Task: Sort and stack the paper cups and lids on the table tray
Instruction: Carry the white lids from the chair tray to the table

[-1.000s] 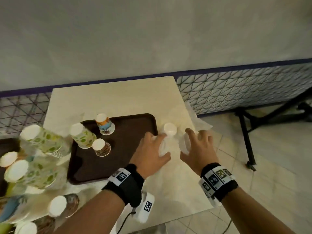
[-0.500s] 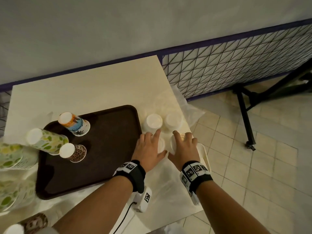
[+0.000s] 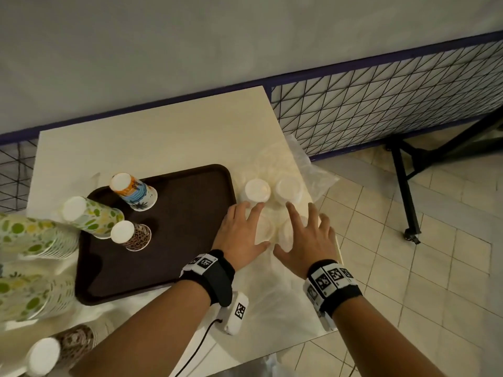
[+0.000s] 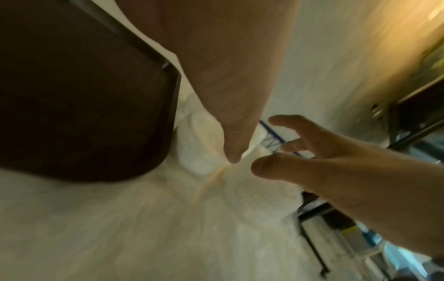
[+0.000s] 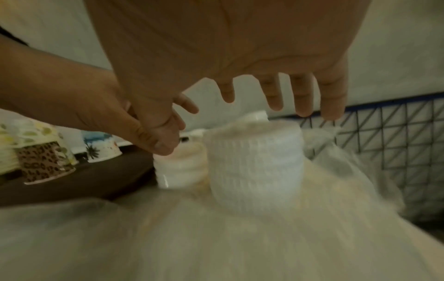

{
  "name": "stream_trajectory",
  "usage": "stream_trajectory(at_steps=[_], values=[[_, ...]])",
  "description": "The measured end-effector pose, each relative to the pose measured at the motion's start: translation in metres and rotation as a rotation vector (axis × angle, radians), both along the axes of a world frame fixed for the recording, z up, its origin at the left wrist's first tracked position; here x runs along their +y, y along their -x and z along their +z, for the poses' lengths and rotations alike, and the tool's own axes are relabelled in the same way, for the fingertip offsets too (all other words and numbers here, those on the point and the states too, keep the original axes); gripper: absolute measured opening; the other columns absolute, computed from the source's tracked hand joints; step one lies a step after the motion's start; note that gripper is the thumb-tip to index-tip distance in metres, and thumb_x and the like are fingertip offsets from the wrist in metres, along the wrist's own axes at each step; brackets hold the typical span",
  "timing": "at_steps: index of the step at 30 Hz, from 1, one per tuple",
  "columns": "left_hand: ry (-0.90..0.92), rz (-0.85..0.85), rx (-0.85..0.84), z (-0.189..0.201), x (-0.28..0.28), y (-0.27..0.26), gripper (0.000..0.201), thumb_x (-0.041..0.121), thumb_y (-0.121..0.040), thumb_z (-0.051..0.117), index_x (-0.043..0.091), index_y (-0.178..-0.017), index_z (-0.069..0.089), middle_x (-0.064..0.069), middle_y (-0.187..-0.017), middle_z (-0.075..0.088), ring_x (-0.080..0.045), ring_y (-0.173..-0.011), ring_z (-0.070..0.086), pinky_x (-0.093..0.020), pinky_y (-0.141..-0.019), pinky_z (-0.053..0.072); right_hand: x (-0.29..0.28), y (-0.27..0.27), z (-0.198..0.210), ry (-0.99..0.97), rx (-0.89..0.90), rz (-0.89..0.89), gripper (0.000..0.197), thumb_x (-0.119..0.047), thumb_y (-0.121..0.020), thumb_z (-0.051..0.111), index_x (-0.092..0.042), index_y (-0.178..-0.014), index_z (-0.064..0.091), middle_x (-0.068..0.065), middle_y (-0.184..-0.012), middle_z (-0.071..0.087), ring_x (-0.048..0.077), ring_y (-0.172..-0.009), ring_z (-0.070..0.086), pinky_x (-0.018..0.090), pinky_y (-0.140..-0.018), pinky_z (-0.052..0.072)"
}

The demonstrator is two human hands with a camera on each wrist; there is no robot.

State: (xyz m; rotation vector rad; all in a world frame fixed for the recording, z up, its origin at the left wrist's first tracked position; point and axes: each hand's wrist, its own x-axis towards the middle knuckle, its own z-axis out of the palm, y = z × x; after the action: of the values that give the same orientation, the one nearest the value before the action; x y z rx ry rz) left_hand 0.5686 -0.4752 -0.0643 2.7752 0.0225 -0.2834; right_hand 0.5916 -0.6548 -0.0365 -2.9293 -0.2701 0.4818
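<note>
A brown tray [image 3: 174,213] holds three upside-down cup stacks: an orange and blue one [image 3: 134,191], a green-dotted one [image 3: 91,216] and a leopard-print one [image 3: 132,237]. To the tray's right, white lid stacks sit inside a thin plastic bag [image 3: 313,178]. Two stand at the back [image 3: 257,189] [image 3: 289,187]. My left hand [image 3: 260,227] wraps the near left stack [image 5: 179,169], thumb down its side [image 4: 233,152]. My right hand [image 3: 283,227] hovers over the near right stack [image 5: 254,163], its fingers [image 5: 302,98] straight and spread, off the lids.
Tall green-dotted cup stacks [image 3: 30,238] and a leopard-print stack [image 3: 62,349] lie at the left, off the tray. The table edge [image 3: 324,221] runs just right of the lids, with tiled floor below. A wire fence [image 3: 381,104] and a black stand [image 3: 408,200] stand beyond.
Both hands held the two near lid stacks earlier. The right hand has since opened and lifted its fingers off its stack; the left still holds its own.
</note>
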Motion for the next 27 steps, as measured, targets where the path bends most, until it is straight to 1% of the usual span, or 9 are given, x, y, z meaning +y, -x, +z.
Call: stream_trajectory(at_steps=[2, 6, 11, 15, 17, 20, 22, 24, 27], values=[[0.023, 0.036, -0.025, 0.028, 0.010, 0.018, 0.091, 0.061, -0.085, 0.068, 0.030, -0.158, 0.023, -0.005, -0.152, 0.031, -0.025, -0.141, 0.030, -0.040, -0.118, 0.037, 0.008, 0.006, 0.028, -0.039, -0.035, 0.020, 0.097, -0.071, -0.075, 0.055, -0.035, -0.154, 0.011, 0.013, -0.161, 0.012, 0.043, -0.144, 0.020, 0.058, -0.114, 0.031], [0.051, 0.115, -0.057, 0.094, 0.048, 0.077, 0.086, 0.060, -0.085, 0.067, 0.034, -0.156, 0.027, 0.002, -0.144, 0.034, -0.019, -0.131, 0.039, -0.037, -0.110, 0.043, 0.046, 0.031, 0.092, -0.178, -0.113, 0.085, 0.076, -0.053, -0.083, 0.060, -0.031, -0.149, 0.028, 0.012, -0.161, 0.015, 0.041, -0.146, 0.015, 0.058, -0.114, 0.032], [0.093, 0.287, -0.122, 0.166, 0.118, 0.181, 0.083, 0.061, -0.081, 0.068, 0.039, -0.153, 0.033, 0.009, -0.138, 0.040, -0.013, -0.129, 0.044, -0.031, -0.109, 0.043, 0.122, 0.090, 0.162, -0.382, -0.167, 0.315, 0.070, -0.046, -0.082, 0.055, -0.027, -0.146, 0.036, 0.014, -0.156, 0.026, 0.042, -0.141, 0.024, 0.059, -0.108, 0.037], [0.065, 0.478, -0.204, 0.209, 0.182, 0.273, 0.077, 0.060, -0.079, 0.072, 0.040, -0.148, 0.042, 0.014, -0.130, 0.045, -0.010, -0.120, 0.051, -0.028, -0.096, 0.046, 0.203, 0.152, 0.196, -0.479, -0.124, 0.522, 0.069, -0.048, -0.082, 0.055, -0.030, -0.145, 0.034, 0.009, -0.155, 0.025, 0.037, -0.139, 0.024, 0.056, -0.107, 0.038], [0.021, 0.581, -0.223, 0.223, 0.219, 0.320, 0.075, 0.061, -0.080, 0.073, 0.041, -0.146, 0.044, 0.016, -0.128, 0.045, -0.010, -0.117, 0.053, -0.032, -0.095, 0.049, 0.249, 0.185, 0.206, -0.514, -0.062, 0.633, 0.069, -0.048, -0.085, 0.055, -0.030, -0.147, 0.030, 0.008, -0.155, 0.020, 0.035, -0.140, 0.020, 0.055, -0.108, 0.037], [-0.085, 0.710, -0.211, 0.235, 0.275, 0.383, 0.076, 0.069, -0.081, 0.068, 0.040, -0.147, 0.043, 0.010, -0.129, 0.047, -0.011, -0.117, 0.051, -0.033, -0.096, 0.047, 0.317, 0.237, 0.216, -0.556, -0.003, 0.765, 0.070, -0.046, -0.087, 0.057, -0.029, -0.148, 0.026, 0.007, -0.154, 0.016, 0.032, -0.138, 0.017, 0.050, -0.111, 0.033], [-0.119, 0.820, -0.200, 0.241, 0.319, 0.428, 0.078, 0.065, -0.081, 0.070, 0.038, -0.148, 0.042, 0.006, -0.129, 0.047, -0.012, -0.115, 0.050, -0.033, -0.096, 0.046, 0.369, 0.279, 0.220, -0.603, 0.064, 0.828, 0.072, -0.043, -0.088, 0.058, -0.029, -0.149, 0.024, 0.006, -0.155, 0.013, 0.031, -0.139, 0.016, 0.049, -0.112, 0.032], [-0.165, 0.880, -0.180, 0.236, 0.360, 0.458, 0.079, 0.063, -0.080, 0.071, 0.037, -0.148, 0.041, 0.004, -0.125, 0.046, -0.016, -0.115, 0.050, -0.036, -0.097, 0.048, 0.409, 0.309, 0.222, -0.631, 0.123, 0.852, 0.075, -0.042, -0.087, 0.059, -0.028, -0.150, 0.021, 0.004, -0.156, 0.012, 0.031, -0.140, 0.015, 0.049, -0.113, 0.032], [-0.170, 0.961, -0.152, 0.224, 0.448, 0.511, 0.084, 0.071, -0.078, 0.067, 0.037, -0.149, 0.036, 0.003, -0.124, 0.045, -0.020, -0.118, 0.052, -0.041, -0.100, 0.051, 0.498, 0.369, 0.221, -0.635, 0.196, 0.859, 0.078, -0.043, -0.087, 0.060, -0.028, -0.150, 0.018, 0.003, -0.154, 0.014, 0.032, -0.136, 0.019, 0.048, -0.112, 0.033]])
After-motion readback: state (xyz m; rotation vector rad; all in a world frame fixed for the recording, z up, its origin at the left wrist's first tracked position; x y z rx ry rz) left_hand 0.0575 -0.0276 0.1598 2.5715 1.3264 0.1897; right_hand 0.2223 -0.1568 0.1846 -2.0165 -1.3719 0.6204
